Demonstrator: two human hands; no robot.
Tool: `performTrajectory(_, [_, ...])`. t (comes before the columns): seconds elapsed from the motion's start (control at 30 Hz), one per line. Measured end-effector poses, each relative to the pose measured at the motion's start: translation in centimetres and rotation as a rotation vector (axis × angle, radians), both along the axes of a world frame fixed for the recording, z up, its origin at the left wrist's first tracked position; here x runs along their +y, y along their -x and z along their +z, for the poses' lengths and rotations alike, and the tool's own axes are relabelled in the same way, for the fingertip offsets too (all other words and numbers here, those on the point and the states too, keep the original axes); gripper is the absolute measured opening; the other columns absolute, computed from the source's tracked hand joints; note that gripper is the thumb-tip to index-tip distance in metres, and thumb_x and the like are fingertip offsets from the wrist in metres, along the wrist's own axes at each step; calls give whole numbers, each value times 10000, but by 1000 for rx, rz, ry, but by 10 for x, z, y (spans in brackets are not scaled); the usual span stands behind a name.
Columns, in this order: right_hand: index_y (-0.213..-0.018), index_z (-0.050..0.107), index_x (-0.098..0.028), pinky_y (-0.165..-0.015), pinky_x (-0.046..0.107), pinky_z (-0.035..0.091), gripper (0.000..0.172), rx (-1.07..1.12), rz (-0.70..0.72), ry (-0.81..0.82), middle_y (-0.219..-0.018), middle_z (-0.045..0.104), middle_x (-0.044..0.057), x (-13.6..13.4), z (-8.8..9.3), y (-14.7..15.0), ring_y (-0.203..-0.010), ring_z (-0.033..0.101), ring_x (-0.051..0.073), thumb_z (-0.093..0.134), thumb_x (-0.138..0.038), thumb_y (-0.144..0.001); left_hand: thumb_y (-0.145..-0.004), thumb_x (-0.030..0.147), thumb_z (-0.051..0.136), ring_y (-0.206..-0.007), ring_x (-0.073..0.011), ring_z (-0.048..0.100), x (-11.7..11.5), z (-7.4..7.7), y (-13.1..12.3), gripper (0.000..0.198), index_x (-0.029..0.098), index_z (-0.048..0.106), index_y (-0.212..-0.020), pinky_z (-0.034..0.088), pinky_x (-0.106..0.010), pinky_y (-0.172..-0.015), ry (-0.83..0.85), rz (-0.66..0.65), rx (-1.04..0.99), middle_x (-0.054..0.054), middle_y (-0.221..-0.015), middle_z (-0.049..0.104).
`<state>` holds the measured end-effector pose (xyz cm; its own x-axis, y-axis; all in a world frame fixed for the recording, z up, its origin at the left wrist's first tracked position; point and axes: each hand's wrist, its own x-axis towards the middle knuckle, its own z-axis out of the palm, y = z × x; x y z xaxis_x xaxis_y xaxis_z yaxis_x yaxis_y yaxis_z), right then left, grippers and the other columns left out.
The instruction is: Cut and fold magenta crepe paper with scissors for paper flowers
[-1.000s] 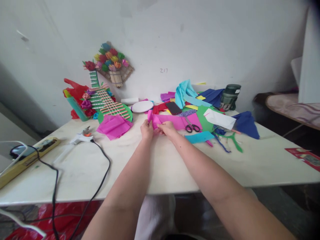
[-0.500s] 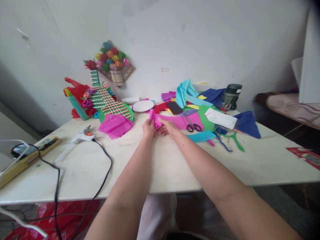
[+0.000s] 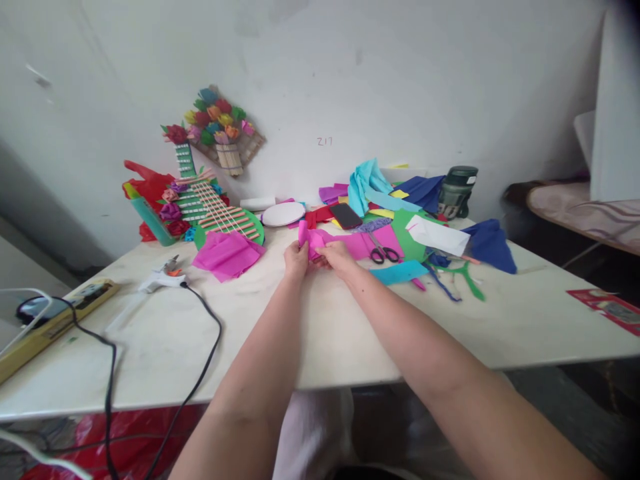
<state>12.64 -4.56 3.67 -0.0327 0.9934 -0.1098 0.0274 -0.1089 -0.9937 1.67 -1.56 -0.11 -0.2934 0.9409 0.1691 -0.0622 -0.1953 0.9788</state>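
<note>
Both hands meet over the middle of the table on a strip of pink crepe paper (image 3: 315, 240). My left hand (image 3: 296, 259) pinches its rolled or folded upright end between thumb and fingers. Close beside it, my right hand (image 3: 335, 258) grips the same paper, thumb on top and fingers curled underneath. Just right of the hands lies more pink paper (image 3: 356, 245), with black-handled scissors (image 3: 383, 253) resting on it. A light blue paper strip (image 3: 399, 273) lies in front of the scissors. To the left is a crumpled magenta sheet (image 3: 229, 255).
A glue gun (image 3: 167, 278) with a black cord lies left, near a yellow power strip (image 3: 90, 300). Behind stand a green craft guitar (image 3: 220, 213) and a glue bottle (image 3: 153, 217). A phone (image 3: 345, 215), coloured papers and a dark bottle (image 3: 457, 192) are at the back right.
My right hand has shifted slightly on the pink paper, its fingers now tucked closer to my left hand. The whole view has turned a little; both hands keep their hold.
</note>
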Motion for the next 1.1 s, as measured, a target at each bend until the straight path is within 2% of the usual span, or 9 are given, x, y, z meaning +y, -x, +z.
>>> performTrajectory(0.13, [-603, 521, -148, -325, 153, 317, 219, 41, 21, 10, -439, 610, 3, 1, -1, 0, -349, 542, 85, 550, -139, -820, -724, 272, 601, -489, -114, 468, -2, 0, -1, 124, 162, 570, -675, 318, -200, -443, -11, 38, 44, 32, -488, 484])
performTrajectory(0.23, [-640, 562, -135, -315, 158, 312, 208, 90, 49, 17, -483, 635, 23, 3, -3, -1, -371, 566, 96, 561, -227, -826, -723, 282, 603, -486, -113, 469, -3, 1, -1, 132, 161, 572, -679, 317, -198, -439, -17, 34, 38, 28, -494, 493])
performTrajectory(0.37, [-645, 582, -133, -305, 165, 319, 221, 120, -5, -8, -483, 625, 16, 3, -4, -1, -387, 580, 114, 627, -305, -775, -713, 259, 614, -482, -111, 464, -6, 3, -3, 122, 165, 562, -655, 309, -193, -429, -34, 29, 20, 29, -481, 485])
performTrajectory(0.5, [-595, 553, -148, -311, 157, 340, 226, 99, -81, -37, -412, 563, -20, 3, -4, 0, -357, 547, 100, 676, -273, -737, -707, 245, 615, -469, -109, 458, -8, 6, -9, 126, 169, 548, -632, 306, -192, -420, -32, 14, 31, 38, -458, 460])
performTrajectory(0.7, [-569, 521, -157, -349, 147, 387, 226, 114, -144, -64, -401, 528, -46, 8, -10, 2, -341, 525, 77, 615, -162, -775, -716, 273, 603, -463, -105, 465, -8, 5, -13, 138, 167, 549, -646, 329, -193, -431, -29, -10, 32, 39, -464, 468])
performTrajectory(0.87, [-576, 530, -157, -370, 154, 407, 213, 140, -167, -102, -417, 518, -55, 12, -17, 5, -348, 521, 75, 595, -170, -778, -727, 291, 596, -360, -68, 369, -10, 5, -12, 164, 165, 520, -655, 276, -188, -377, -34, -69, -34, 61, -432, 442])
performTrajectory(1.0, [-657, 579, -152, -392, 171, 427, 208, 161, -219, -63, -496, 583, -20, 13, -16, 6, -404, 566, 95, 590, -305, -798, -744, 294, 588, -313, -59, 330, -15, 9, -12, 169, 163, 516, -664, 241, -190, -340, -23, -95, -103, 64, -412, 440])
performTrajectory(1.1, [-689, 612, -149, -395, 213, 434, 381, 84, -274, 28, -536, 620, 29, 14, -10, -1, -421, 578, 128, 503, -488, -826, -741, 282, 604, -303, -55, 324, -18, 13, -12, 182, 161, 506, -647, 233, -186, -333, 10, -70, -138, 67, -394, 423])
